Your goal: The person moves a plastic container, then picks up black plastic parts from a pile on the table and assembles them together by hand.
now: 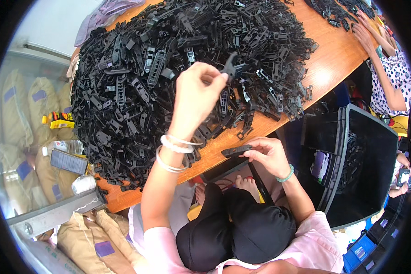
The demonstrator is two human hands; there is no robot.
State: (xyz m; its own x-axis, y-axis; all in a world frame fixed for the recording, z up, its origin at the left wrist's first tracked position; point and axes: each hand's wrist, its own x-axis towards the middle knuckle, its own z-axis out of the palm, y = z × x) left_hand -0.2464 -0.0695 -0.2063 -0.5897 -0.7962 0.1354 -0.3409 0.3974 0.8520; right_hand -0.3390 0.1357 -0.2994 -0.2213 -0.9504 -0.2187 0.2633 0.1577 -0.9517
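A large heap of small black plastic parts [137, 86] covers the wooden table in front of me. Above the near right side of this heap, my left hand [197, 93] is closed, pinching a dark plastic piece [231, 67] between thumb and fingertips. Lower and to the right, just off the table's near edge, my right hand [267, 156] grips a long black plastic part [235, 151] by its right end. The two held pieces are apart from each other. Fine details of both are too small to make out.
Right of my knees stands a large black bin [365, 182] with black parts inside. The wooden table [329, 50] runs to the far right, where another person's hands [363, 34] are at more parts. Bottles, a phone [68, 161] and brown sacks [96, 242] are at left.
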